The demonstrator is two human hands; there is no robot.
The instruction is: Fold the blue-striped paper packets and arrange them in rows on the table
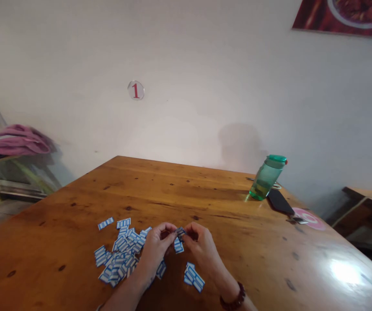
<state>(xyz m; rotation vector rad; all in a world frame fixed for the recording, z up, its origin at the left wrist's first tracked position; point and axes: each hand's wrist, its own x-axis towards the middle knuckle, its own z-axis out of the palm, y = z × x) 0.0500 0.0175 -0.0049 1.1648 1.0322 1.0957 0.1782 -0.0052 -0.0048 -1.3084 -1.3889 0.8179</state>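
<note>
Left hand (160, 242) and right hand (203, 246) both pinched a small dark piece (180, 231) between fingertips. Blue-white card pile (127, 242) sat at 9 o'clock from left hand, small card stack (193, 275) at 6 from right hand. Green bottle (268, 178) stood at 2 o'clock, same wooden table (160, 192).

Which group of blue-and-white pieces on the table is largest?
The sprawling pile left of the left hand: many overlapping pieces, whereas the small cluster below the right hand shows only a few.
</note>
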